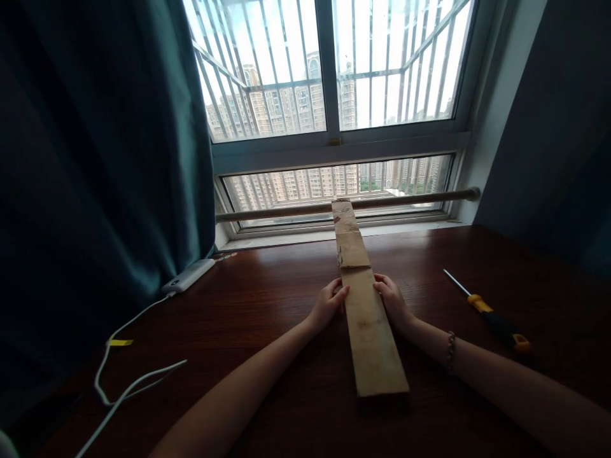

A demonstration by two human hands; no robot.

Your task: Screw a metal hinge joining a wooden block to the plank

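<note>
Two pale wooden boards lie end to end, running away from me: the near wooden board (pixel 375 343) and the shorter far wooden board (pixel 351 245), whose far end is rough and stained. A small metal piece (pixel 340 256) sits on the left edge by the joint; its kind is unclear. My left hand (pixel 328 304) is closed on the near board's left edge, thumb on top. Opposite it, my right hand (pixel 395 304) grips the right edge, also thumb on top. The fingers under the board are mostly hidden. To the right lies a yellow and black screwdriver (pixel 491 317).
The dark brown table (pixel 267 280) reaches the window. A white power strip (pixel 189 275) with a white cable (pixel 98 375) and a yellow tag (pixel 120 343) lies at left, by a dark curtain (pixel 157 159). A rail (pixel 410 199) crosses the window behind the boards.
</note>
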